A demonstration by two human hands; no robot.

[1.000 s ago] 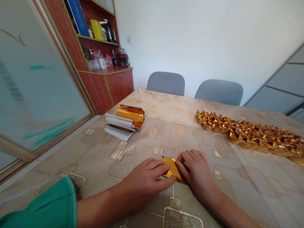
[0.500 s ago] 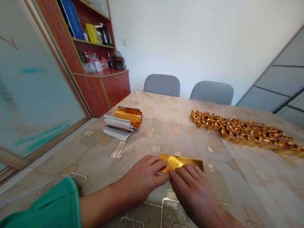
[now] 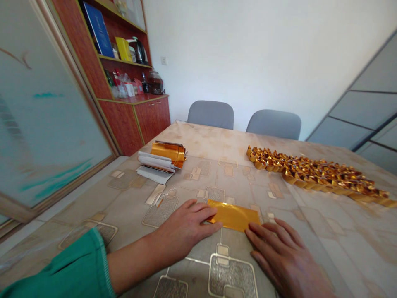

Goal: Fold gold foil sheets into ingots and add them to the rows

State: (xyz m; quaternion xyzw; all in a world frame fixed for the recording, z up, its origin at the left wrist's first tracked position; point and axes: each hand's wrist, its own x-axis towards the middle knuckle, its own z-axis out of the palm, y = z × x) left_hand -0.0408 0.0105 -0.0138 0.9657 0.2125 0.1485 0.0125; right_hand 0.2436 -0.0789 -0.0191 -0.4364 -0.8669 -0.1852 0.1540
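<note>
Pale wall (image 3: 263,49) closes the far side of the room, and before it two grey chairs (image 3: 211,114) stand behind the far edge of a worktop (image 3: 341,240), which is covered with a patterned, shiny cloth. At the far left there is a red-brown cabinet (image 3: 119,124), and on its shelves I can see a blue box (image 3: 99,31), a yellow object (image 3: 123,49), a dark kettle (image 3: 140,51) and a round glass jar (image 3: 155,82). Nearer on the left is a frosted glass panel (image 3: 56,136) with green strokes on it.

One strip of gold paper (image 3: 234,216) lies on the near middle part of the worktop, between the two hands. Its length goes from left to right, and its upper face is bright. The left hand (image 3: 189,227), coming out of a green sleeve (image 3: 71,265), has its fingers half bent and rests their tips upon the left end of the strip; whether it pinches the paper or only presses it, I cannot tell. The right hand (image 3: 282,252) is opened, with the fingers loosely spread and the palm turned down, and its fingertips are at the near right corner of the strip, without a grip around it.

Farther to the left lies a loose pile of sheets (image 3: 155,159), gold and white, partly curled. To the right, folded gold pieces (image 3: 310,169) stand close together in a long group.
</note>
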